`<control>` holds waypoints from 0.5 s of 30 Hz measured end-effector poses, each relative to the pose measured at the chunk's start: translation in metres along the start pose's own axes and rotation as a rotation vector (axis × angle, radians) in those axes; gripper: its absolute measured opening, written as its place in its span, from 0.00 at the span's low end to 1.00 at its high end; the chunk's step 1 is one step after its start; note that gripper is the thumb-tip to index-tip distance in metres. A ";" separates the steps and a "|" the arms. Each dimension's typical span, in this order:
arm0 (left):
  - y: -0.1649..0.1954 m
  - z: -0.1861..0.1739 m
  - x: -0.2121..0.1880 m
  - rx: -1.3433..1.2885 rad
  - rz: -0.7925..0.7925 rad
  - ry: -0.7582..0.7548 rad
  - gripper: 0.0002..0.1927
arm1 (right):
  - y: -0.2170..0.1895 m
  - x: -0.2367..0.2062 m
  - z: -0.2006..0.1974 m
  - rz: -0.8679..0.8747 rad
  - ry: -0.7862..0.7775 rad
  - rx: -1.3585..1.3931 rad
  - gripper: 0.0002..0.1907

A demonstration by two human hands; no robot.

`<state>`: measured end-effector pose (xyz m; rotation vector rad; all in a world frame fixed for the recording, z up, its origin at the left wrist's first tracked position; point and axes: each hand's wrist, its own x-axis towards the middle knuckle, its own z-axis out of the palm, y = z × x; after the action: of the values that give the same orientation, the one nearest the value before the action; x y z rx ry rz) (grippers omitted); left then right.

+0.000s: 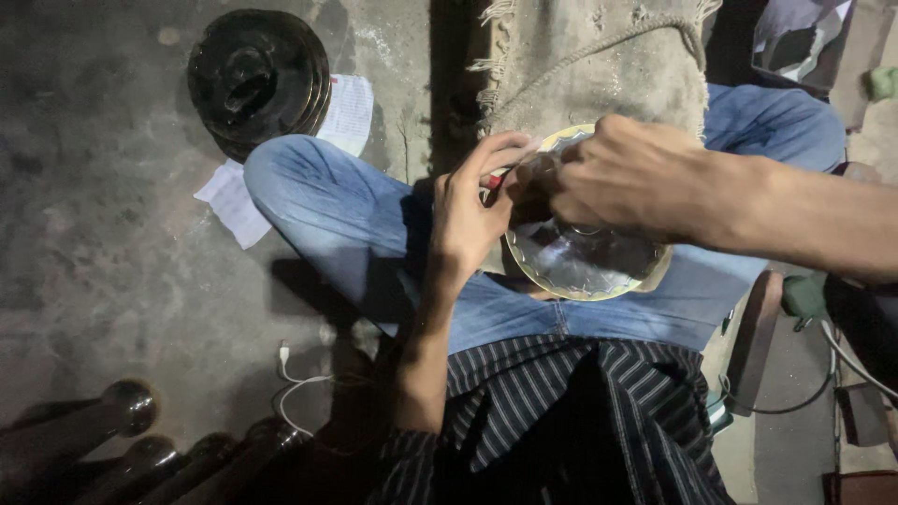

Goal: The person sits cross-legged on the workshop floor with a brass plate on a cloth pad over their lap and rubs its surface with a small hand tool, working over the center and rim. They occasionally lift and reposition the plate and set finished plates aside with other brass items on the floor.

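Observation:
A round shiny metal plate [585, 266] with a gold scalloped rim rests tilted on my lap, over my blue jeans. My left hand [472, 210] grips its left edge and pinches a small red-tipped tool [494, 180] against it. My right hand [627, 178] reaches in from the right and lies over the plate's upper part, fingers curled on the rim near the left hand. What the right fingers hold is hidden.
A stack of dark round metal plates [257, 79] sits on sheets of paper [281, 159] on the concrete floor at upper left. A burlap sack [599, 56] lies ahead. Dark rounded rods [131, 440] lie at lower left, beside a white cable [295, 383].

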<state>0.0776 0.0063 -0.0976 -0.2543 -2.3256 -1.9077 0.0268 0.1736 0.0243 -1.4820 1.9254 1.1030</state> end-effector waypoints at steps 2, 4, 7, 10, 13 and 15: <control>-0.002 0.001 0.000 0.000 -0.019 0.001 0.18 | 0.003 0.004 -0.002 -0.011 -0.049 0.015 0.06; -0.004 0.002 0.000 0.001 -0.007 0.013 0.17 | 0.007 0.007 -0.001 -0.019 -0.001 0.030 0.06; -0.005 0.003 0.000 -0.001 -0.026 0.007 0.16 | 0.008 0.006 0.007 0.030 0.080 0.076 0.06; -0.005 0.002 -0.001 0.002 -0.040 0.002 0.16 | 0.007 -0.002 0.017 0.158 0.111 0.275 0.06; -0.001 0.001 -0.002 0.003 -0.041 0.002 0.16 | 0.005 -0.009 0.023 0.249 0.074 0.391 0.08; 0.003 0.001 -0.001 -0.011 -0.035 0.005 0.16 | 0.006 -0.014 0.027 0.295 0.070 0.434 0.10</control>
<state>0.0789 0.0077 -0.0952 -0.2109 -2.3320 -1.9359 0.0224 0.2040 0.0213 -1.0361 2.3031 0.6854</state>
